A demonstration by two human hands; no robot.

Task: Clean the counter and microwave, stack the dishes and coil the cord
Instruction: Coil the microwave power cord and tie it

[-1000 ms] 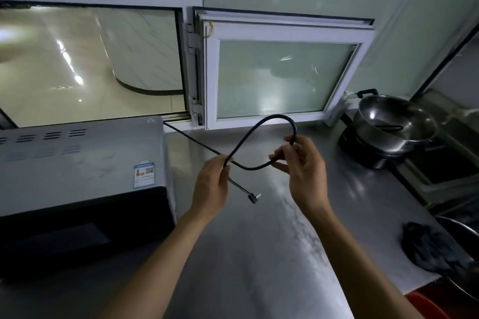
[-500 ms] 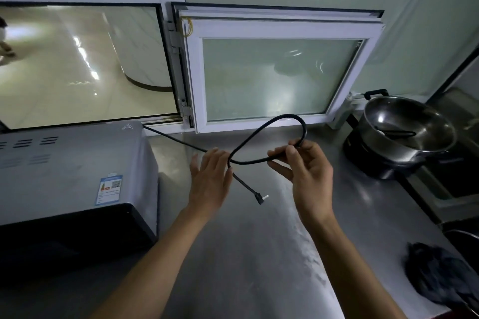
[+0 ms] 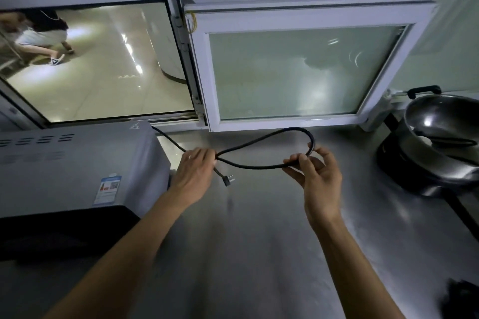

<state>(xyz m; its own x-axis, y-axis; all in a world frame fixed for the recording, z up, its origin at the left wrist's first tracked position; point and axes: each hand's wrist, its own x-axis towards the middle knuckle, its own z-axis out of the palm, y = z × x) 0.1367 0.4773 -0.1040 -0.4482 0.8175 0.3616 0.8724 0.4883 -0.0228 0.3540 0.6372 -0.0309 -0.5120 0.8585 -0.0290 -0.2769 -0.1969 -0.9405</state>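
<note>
A black power cord [image 3: 261, 140] runs from behind the grey microwave [image 3: 72, 171] and forms one loop above the steel counter [image 3: 259, 241]. My left hand [image 3: 194, 173] grips the cord where the loop crosses, right beside the microwave's side. The plug [image 3: 228, 181] hangs just below that hand. My right hand [image 3: 317, 176] pinches the loop's right end between thumb and fingers. Both hands are held a little above the counter.
A steel pot [image 3: 440, 142] sits on a black cooker at the right. A dark cloth [image 3: 464, 300] lies at the counter's lower right. A white-framed window [image 3: 298, 70] stands open behind the counter; a person is visible through the left opening.
My left hand has closed on the cord's crossing point and moved left toward the microwave. The loop has stretched wider and flatter between my hands. The view has tilted upward.
</note>
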